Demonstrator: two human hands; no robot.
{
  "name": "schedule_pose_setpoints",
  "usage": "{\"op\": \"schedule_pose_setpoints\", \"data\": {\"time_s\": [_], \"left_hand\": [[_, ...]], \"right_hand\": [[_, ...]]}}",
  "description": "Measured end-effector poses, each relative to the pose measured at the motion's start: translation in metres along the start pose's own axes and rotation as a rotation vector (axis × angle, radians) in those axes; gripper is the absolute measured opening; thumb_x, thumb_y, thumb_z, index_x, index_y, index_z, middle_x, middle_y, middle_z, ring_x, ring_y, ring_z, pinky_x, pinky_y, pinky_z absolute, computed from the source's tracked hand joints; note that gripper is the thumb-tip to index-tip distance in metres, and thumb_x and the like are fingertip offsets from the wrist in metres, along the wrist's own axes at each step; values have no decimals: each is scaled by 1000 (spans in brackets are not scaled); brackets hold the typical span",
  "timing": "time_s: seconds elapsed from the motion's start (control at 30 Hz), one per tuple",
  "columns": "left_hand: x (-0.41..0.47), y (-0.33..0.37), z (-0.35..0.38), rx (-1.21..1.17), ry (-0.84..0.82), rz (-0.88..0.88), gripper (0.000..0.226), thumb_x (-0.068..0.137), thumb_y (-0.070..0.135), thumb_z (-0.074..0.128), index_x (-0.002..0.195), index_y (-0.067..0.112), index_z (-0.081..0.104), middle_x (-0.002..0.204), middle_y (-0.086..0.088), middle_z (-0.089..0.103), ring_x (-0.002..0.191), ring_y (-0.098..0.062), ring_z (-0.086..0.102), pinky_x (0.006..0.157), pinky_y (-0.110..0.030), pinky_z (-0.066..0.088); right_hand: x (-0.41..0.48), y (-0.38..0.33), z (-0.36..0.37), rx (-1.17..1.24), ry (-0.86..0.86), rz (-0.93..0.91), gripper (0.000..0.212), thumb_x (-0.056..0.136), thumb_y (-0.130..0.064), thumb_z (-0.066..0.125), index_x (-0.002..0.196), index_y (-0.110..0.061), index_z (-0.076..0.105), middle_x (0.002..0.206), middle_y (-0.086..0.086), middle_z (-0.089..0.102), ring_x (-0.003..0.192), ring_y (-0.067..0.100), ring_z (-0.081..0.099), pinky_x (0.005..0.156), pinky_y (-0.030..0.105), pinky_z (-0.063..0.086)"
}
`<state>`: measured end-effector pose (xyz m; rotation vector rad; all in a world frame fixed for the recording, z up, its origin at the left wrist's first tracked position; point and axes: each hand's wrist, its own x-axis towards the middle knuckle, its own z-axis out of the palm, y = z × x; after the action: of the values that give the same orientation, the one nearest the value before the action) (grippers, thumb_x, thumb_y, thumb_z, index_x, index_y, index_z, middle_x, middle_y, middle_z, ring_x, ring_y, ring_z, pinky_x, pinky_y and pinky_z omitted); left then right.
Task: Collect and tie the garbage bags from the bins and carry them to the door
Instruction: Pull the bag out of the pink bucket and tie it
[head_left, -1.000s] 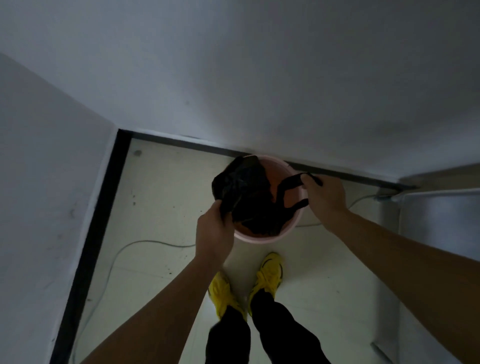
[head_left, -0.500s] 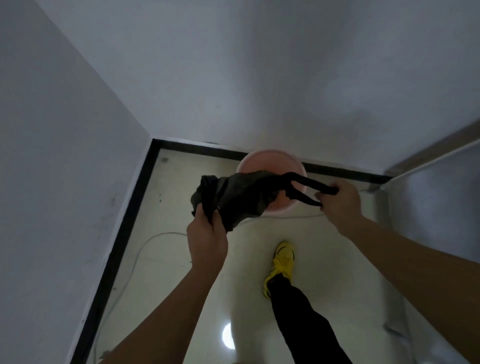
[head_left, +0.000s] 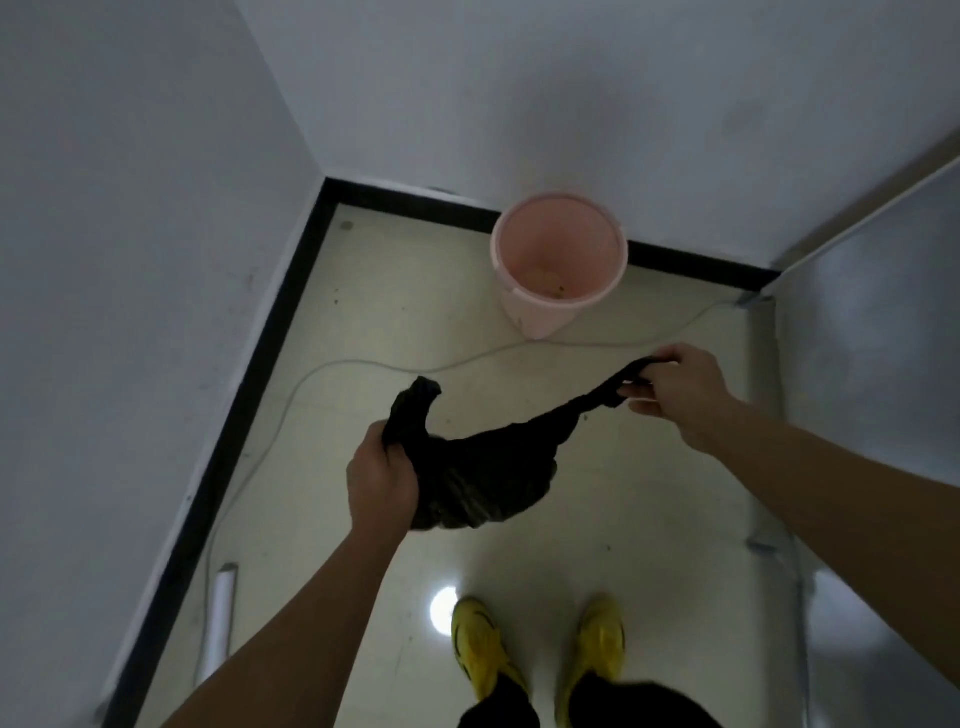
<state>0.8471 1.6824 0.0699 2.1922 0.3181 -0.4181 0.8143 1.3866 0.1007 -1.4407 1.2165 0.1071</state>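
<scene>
A black garbage bag hangs in the air between my two hands, above the pale floor. My left hand grips one bunched handle of the bag, whose end sticks up above my fist. My right hand pinches the other handle, stretched out thin to the right. The bag's body sags between them. The pink bin stands unlined against the back wall, well beyond the bag, with only small specks at its bottom.
White walls meet in a corner at the left, with a black skirting board along the floor. A thin white cable curves across the floor in front of the bin. A grey metal panel rises at the right. My yellow shoes stand below the bag.
The bag has come fully out of the pink bin and now hangs nearer to me. Both hands have drawn back from the bin, and both feet are back in view.
</scene>
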Motion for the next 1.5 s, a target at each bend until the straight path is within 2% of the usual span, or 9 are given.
{"op": "schedule_pose_setpoints", "data": {"time_s": [0.33,0.43,0.53,0.73,0.87,1.0,1.13,1.37,1.5], "left_hand": [[-16,-129,90,75,64,-35,27,100,19,36,95,3,56,82,-12,60,70,-23,55,54,-26,37],[1,-173,131,86,93,-6,26,100,19,36,96,3,56,85,-14,61,75,-28,55,59,-31,37],[23,-192,152,33,171,37,24,99,17,37,95,2,55,85,-10,58,78,-24,54,68,-32,38],[89,-265,185,21,160,243,38,90,53,48,85,15,52,90,-15,60,90,-33,60,81,-47,51],[129,-298,200,-226,30,79,82,71,75,59,133,23,46,127,1,58,115,-19,57,103,-41,45],[154,-322,221,-564,-113,-104,65,75,57,71,122,14,60,112,-5,69,98,-21,68,94,-36,52],[167,-336,238,-569,-91,-168,48,77,42,73,107,4,70,100,-15,73,87,-31,72,89,-44,56],[137,-332,227,-1020,-122,-374,42,95,36,53,123,4,58,117,-21,64,102,-36,64,91,-48,52],[121,-335,216,-1048,-60,-400,49,98,27,51,139,1,44,132,-21,54,103,-34,59,93,-46,49]], "right_hand": [[57,137,14,-180,-92,-192,28,85,7,55,76,-18,49,92,17,62,76,27,63,44,24,51],[90,191,33,-220,-156,-270,29,83,8,61,99,-17,55,112,16,61,84,27,61,59,35,54],[114,234,52,-301,-263,-292,80,81,1,70,146,-23,31,141,7,42,102,26,60,77,36,49],[164,326,114,-414,-359,-307,128,63,-37,88,154,-29,-1,161,2,14,144,21,24,116,43,29],[195,346,153,-382,-363,-412,131,59,-48,87,155,-31,0,161,-1,16,145,17,24,116,38,28],[223,362,193,-359,-358,-521,127,58,-53,86,155,-28,7,157,-3,27,139,17,35,112,35,33],[233,380,228,-304,-304,-589,113,61,-56,84,151,-27,22,152,0,37,134,21,43,110,39,38],[206,390,235,-390,-264,-596,23,77,-26,75,90,-9,67,88,10,70,79,25,66,72,34,53],[186,392,222,-170,-326,-371,12,80,-13,64,81,-2,67,82,14,68,67,24,65,57,26,50]]}}
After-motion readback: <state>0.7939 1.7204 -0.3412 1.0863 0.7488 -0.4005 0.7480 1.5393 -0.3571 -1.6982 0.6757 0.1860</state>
